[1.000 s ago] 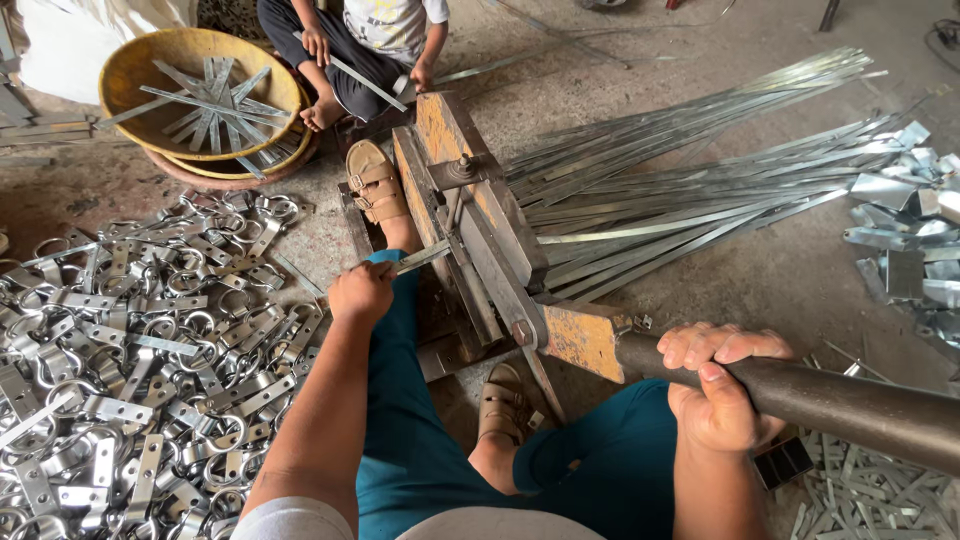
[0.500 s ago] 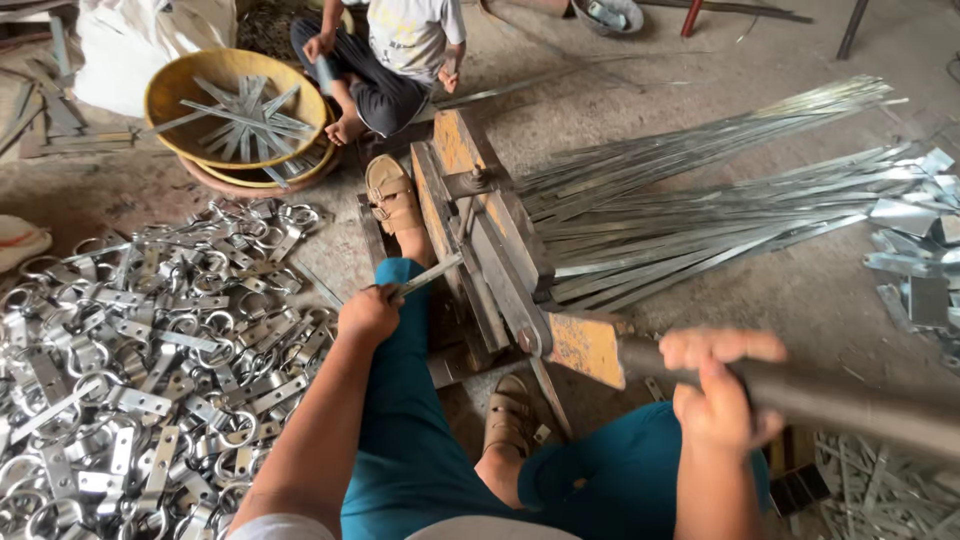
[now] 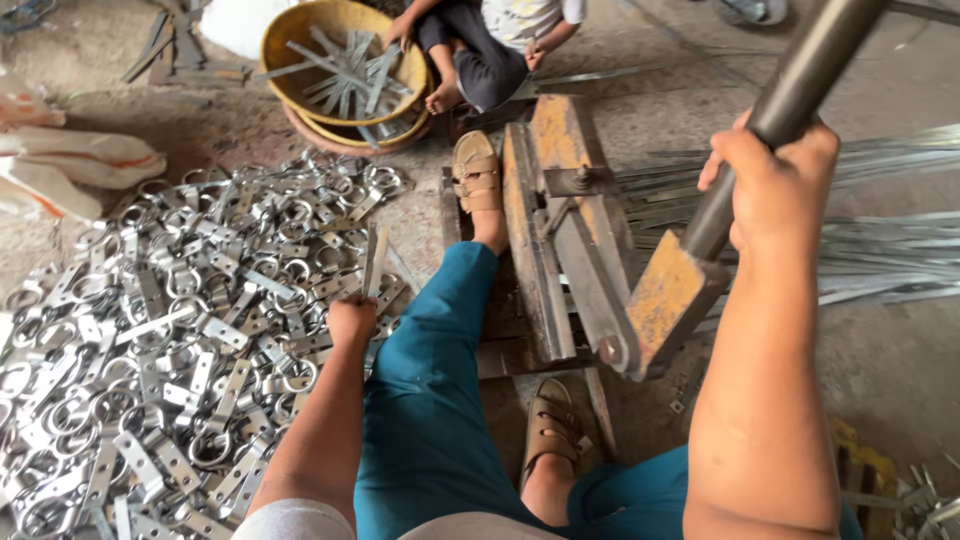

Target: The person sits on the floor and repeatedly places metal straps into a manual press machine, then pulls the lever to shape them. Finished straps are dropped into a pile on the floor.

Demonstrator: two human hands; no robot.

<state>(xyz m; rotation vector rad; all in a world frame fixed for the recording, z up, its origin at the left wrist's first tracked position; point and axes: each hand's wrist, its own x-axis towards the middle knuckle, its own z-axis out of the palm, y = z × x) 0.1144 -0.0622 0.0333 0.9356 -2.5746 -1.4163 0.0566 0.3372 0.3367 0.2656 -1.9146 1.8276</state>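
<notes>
Right hand (image 3: 770, 185): fist closed round the dark round steel lever (image 3: 790, 100), which rises steeply toward the top right corner of the view; its rust-orange flat head (image 3: 665, 300) hinges at the near end of the rusty floor-mounted bending press (image 3: 560, 240).

Left hand (image 3: 350, 322): closed on the lower end of a short flat galvanised strip (image 3: 374, 262), long axis upright, held left of the teal-trousered knee (image 3: 440, 320) and over the floor's left side. The press lies to the strip's right; the left hand is the nearer.

Below: heap of bent silver ring brackets (image 3: 170, 340). Far edge: yellow basin (image 3: 340, 50) of strips, a seated person (image 3: 500, 40). Right: long zinc strips (image 3: 880, 250).
</notes>
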